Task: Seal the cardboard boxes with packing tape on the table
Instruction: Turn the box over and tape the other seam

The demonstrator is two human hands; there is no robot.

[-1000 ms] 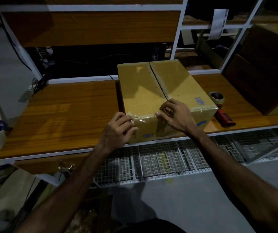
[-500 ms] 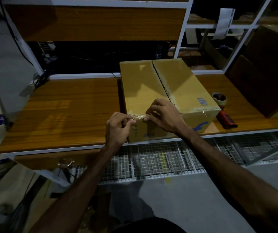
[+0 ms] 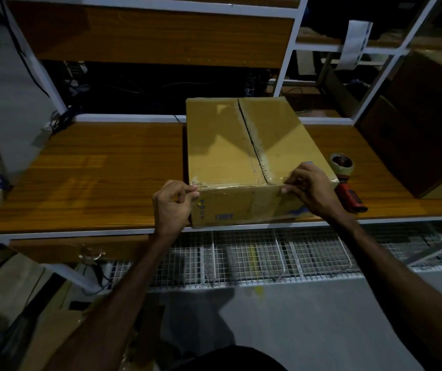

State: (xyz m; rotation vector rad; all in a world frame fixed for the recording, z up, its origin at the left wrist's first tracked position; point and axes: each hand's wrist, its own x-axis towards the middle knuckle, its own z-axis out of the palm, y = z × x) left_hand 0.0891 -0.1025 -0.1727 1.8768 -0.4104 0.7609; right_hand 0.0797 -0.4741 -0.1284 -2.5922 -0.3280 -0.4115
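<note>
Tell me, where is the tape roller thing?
The tape dispenser lies on the wooden table, just right of the cardboard box, behind the right hand.

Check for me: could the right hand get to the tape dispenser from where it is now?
Probably yes. The tape dispenser lies on the table just beside the right hand, with nothing between them. That hand is busy on the cardboard box edge and would have to let go first.
</note>
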